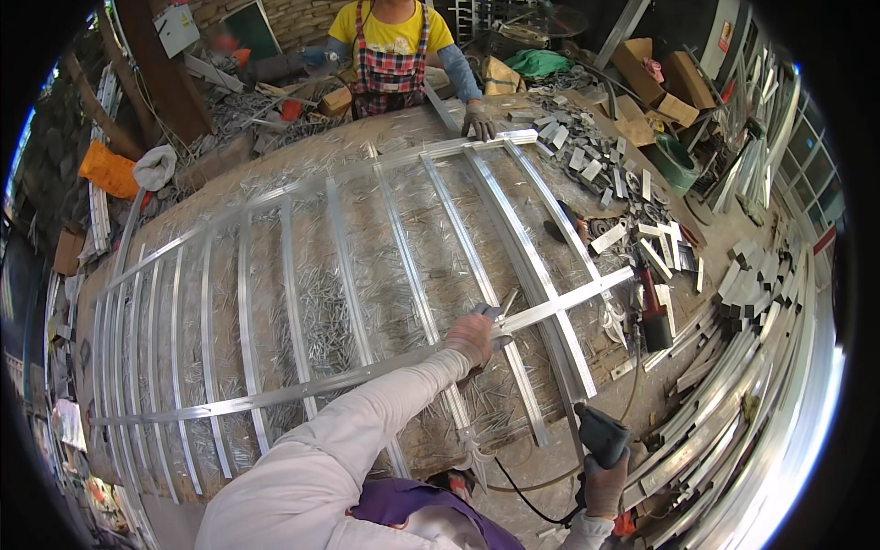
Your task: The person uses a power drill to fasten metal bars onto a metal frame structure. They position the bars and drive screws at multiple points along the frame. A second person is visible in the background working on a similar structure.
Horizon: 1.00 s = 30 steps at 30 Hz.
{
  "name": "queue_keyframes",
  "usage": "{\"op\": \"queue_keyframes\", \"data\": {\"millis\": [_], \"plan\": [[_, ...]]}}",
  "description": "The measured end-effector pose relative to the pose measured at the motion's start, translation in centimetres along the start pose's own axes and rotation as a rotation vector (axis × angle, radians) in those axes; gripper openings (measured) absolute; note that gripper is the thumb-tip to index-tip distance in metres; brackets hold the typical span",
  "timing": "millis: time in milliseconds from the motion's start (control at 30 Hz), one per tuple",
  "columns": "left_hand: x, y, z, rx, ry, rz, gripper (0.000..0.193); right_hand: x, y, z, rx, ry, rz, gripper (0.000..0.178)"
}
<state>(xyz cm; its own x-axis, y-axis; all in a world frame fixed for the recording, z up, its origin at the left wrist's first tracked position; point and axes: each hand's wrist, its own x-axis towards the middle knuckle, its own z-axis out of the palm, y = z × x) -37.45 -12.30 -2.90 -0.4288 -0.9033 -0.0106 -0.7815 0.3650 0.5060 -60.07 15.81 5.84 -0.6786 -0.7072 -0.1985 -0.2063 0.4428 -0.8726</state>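
Note:
A frame of silvery metal bars lies on the worktable, its many crosswise bars joined by a far rail and a near rail. My left hand, in a glove with grey fingers, is wrapped round the near rail between two crossbars. Lower right, just off the table's near edge, my gloved right hand grips a dark pistol-shaped power tool. The tool's working end is hard to make out, close to the end of a crossbar. A black cord runs near it.
Across the table, a person in a yellow shirt rests a gloved hand on the far rail. Small metal pieces litter the worktable. A red-and-black tool stands at the right edge. Long metal profiles are stacked right.

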Motion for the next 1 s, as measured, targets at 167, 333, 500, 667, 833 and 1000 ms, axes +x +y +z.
{"op": "queue_keyframes", "data": {"millis": [167,333,500,667,833,1000], "plan": [[-0.1,0.7,-0.5,0.119,0.136,0.017,0.063,0.0,-0.8,0.0,-0.075,-0.004,-0.014,0.035],[0.2,4.8,-1.6,-0.014,0.08,0.17,0.063,-0.2,-1.8,-0.3,-0.15,0.008,-0.072,0.034],[2.0,6.9,-1.0,0.097,0.048,0.118,0.061,0.1,-1.7,-0.3,-0.289,0.008,-0.151,0.031],[4.6,7.2,0.6,0.088,-0.009,0.053,0.067,0.5,-1.1,-0.5,-0.27,-0.029,-0.083,0.04],[6.0,9.6,1.2,0.187,-0.164,-0.035,0.073,0.4,-0.9,-0.4,-0.244,-0.047,-0.109,0.037],[8.5,10.2,2.0,0.13,-0.249,-0.163,0.086,0.3,-1.4,0.0,-0.256,-0.024,-0.065,0.038]]}}
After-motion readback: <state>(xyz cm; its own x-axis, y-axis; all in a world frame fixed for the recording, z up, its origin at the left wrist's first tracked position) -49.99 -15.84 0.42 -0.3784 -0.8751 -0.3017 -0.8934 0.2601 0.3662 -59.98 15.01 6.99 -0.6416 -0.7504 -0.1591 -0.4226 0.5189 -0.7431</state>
